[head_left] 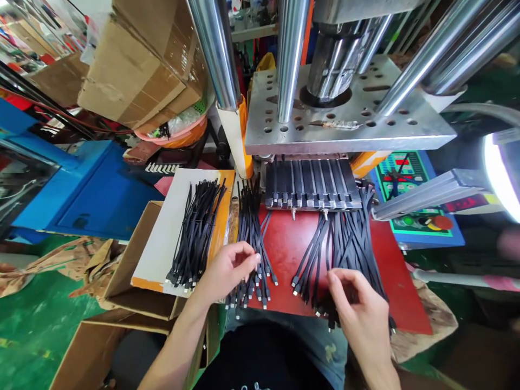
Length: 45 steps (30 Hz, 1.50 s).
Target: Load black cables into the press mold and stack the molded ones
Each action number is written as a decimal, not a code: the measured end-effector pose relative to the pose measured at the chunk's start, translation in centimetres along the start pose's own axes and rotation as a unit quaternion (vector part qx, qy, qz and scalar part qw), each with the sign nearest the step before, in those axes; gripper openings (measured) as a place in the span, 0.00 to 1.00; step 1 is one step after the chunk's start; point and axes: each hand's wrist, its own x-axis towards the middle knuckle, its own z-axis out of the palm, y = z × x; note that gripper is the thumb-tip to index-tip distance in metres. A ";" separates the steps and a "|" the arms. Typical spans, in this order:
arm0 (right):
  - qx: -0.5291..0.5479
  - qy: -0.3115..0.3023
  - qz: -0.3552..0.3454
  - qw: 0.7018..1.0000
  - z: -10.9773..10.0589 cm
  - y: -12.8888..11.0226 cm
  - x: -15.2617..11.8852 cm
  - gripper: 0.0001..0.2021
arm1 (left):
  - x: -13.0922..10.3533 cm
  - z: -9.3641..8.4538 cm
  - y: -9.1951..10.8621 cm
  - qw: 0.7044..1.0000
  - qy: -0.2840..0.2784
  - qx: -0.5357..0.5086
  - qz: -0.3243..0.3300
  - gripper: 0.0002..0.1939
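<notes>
My left hand (234, 268) is pinched closed above the middle bundle of black cables (248, 216), and whatever lies between its fingertips is too small to make out. My right hand (361, 306) has thumb and forefinger closed at a flat black cable (328, 249) in front of the mold. More flat black cables (355, 244) with metal-tipped plugs spread under and around this hand. Between and beyond both hands sits a black mold block (312, 184) with parallel grooves and small parts along its front edge. Another black cable bundle (197, 227) lies at the left.
A thick steel press plate (349, 142) with upright rods hangs over the mold. The red work surface (280, 238) carries the cables. At right stand a control panel (426, 200) and a bright lamp (501, 168). Open cardboard boxes (138, 271) and a white board (162, 227) are at left.
</notes>
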 end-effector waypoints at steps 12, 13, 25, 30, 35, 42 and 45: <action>0.173 -0.130 -0.128 0.968 1.3 -3.8 -5.3 0.10 | -3.8 7.9 -0.3 0.953 -0.100 -0.274 -0.077 0.24; 0.174 -0.177 -0.118 0.961 0.5 -3.9 -4.7 0.10 | -4.0 7.6 -0.2 0.960 -0.101 -0.252 -0.064 0.22; 0.284 -0.151 0.094 0.942 0.6 -4.8 0.6 0.23 | -4.8 6.8 -0.9 0.992 -0.108 -0.026 0.065 0.05; 0.227 -0.150 -0.030 0.962 0.9 -5.0 -0.6 0.15 | -0.8 4.6 4.0 0.982 -0.036 -0.056 0.175 0.08; 0.195 -0.063 -0.118 0.972 0.8 -4.4 -0.7 0.12 | 1.2 4.0 6.0 0.967 -0.075 -0.037 0.241 0.09; 0.217 -0.062 -0.122 0.966 -0.3 -3.5 0.2 0.20 | 0.9 4.0 5.6 0.967 -0.096 -0.051 0.230 0.08; 0.220 -0.060 -0.140 0.964 -0.1 -4.0 0.6 0.15 | 0.9 3.7 5.9 0.963 -0.098 -0.075 0.238 0.11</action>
